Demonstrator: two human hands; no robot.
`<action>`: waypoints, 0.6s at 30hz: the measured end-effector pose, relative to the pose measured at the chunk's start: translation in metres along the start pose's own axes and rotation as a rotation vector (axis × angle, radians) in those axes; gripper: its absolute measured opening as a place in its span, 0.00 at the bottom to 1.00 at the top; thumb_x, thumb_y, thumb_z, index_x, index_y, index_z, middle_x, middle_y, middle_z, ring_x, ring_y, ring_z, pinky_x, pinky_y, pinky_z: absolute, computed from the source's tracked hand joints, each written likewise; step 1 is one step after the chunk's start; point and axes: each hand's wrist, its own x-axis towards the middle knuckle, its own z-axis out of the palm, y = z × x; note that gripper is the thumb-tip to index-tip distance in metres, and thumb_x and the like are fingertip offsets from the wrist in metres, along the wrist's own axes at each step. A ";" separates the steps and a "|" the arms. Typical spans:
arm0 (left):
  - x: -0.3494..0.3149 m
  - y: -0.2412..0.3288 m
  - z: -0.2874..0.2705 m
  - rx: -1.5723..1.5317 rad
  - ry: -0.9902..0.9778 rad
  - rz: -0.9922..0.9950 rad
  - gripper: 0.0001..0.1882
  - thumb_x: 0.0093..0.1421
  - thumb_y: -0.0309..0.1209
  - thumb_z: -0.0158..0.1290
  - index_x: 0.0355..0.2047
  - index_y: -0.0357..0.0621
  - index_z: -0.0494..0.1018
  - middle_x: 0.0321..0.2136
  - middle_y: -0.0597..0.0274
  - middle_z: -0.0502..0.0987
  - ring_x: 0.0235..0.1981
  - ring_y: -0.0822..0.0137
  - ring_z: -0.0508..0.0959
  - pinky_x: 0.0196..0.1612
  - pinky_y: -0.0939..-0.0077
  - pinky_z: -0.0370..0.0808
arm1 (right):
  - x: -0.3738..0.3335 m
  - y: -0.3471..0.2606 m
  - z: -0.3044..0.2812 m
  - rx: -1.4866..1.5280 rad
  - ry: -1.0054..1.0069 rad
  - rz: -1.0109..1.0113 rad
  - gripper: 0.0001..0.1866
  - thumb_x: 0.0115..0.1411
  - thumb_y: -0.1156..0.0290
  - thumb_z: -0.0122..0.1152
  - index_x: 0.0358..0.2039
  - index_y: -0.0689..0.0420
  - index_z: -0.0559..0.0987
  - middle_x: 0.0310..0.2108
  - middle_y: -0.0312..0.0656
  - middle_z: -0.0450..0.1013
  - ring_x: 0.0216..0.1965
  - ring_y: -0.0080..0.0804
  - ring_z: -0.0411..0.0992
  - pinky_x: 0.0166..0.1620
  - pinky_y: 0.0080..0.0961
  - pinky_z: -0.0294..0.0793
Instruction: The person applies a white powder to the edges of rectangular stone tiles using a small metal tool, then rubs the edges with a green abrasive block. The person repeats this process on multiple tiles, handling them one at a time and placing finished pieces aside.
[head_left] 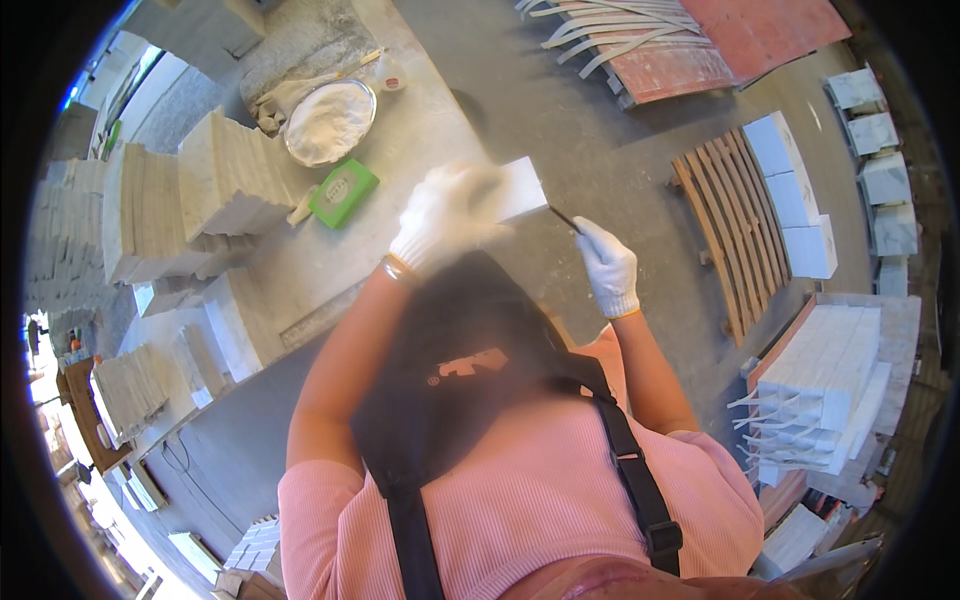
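My left hand (445, 215), in a white knit glove and partly smeared by motion, grips a white stone tile (524, 188) just past the table's corner. In my right hand (607, 270), also gloved, is a thin dark stick-like tool (565, 218), its far end at the tile's right edge; its exact kind cannot be made out. A green box (343, 193) lies on the stone-topped table (420, 110) left of my left hand. Beyond it sits a metal bowl (374, 105) heaped with white powder (330, 122).
Stacks of marble tiles (150, 210) fill the table's left side. To the right, a wooden pallet (735, 225) carries white blocks (785, 180) along its far side. Strapped white tiles (820, 365) stand nearer right. Reddish boards (660, 60) with pale straps are at the top.
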 end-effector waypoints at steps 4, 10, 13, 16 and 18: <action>-0.003 -0.002 0.000 -0.043 0.017 0.118 0.36 0.42 0.43 0.72 0.54 0.50 0.79 0.55 0.57 0.78 0.58 0.49 0.75 0.62 0.57 0.72 | 0.017 -0.022 -0.029 0.706 0.015 0.351 0.12 0.68 0.74 0.60 0.50 0.63 0.81 0.38 0.44 0.81 0.35 0.30 0.80 0.40 0.27 0.81; -0.009 -0.002 0.004 -0.050 0.020 0.192 0.37 0.42 0.43 0.73 0.54 0.48 0.79 0.56 0.56 0.78 0.58 0.50 0.75 0.62 0.57 0.72 | 0.045 -0.074 -0.071 0.939 -0.443 0.350 0.09 0.68 0.70 0.61 0.44 0.61 0.82 0.34 0.40 0.81 0.31 0.24 0.78 0.34 0.22 0.78; -0.015 -0.003 0.001 -0.134 0.008 0.214 0.38 0.42 0.43 0.74 0.55 0.46 0.78 0.56 0.54 0.78 0.58 0.51 0.76 0.62 0.59 0.71 | 0.061 -0.081 -0.063 0.598 -0.320 0.257 0.09 0.68 0.71 0.61 0.45 0.59 0.82 0.31 0.36 0.80 0.28 0.20 0.76 0.32 0.19 0.75; -0.019 -0.005 -0.002 -0.283 -0.032 0.164 0.40 0.42 0.43 0.75 0.56 0.44 0.77 0.56 0.52 0.78 0.57 0.54 0.77 0.63 0.62 0.71 | 0.062 -0.081 -0.061 0.569 -0.017 0.338 0.09 0.67 0.73 0.61 0.46 0.59 0.82 0.30 0.35 0.79 0.27 0.18 0.75 0.31 0.17 0.74; -0.022 -0.006 -0.003 -0.402 -0.071 0.124 0.41 0.42 0.44 0.75 0.56 0.42 0.77 0.55 0.52 0.78 0.56 0.56 0.77 0.63 0.63 0.70 | 0.053 -0.081 -0.065 0.702 -0.085 0.302 0.09 0.67 0.72 0.61 0.46 0.59 0.81 0.30 0.36 0.79 0.27 0.19 0.75 0.31 0.17 0.74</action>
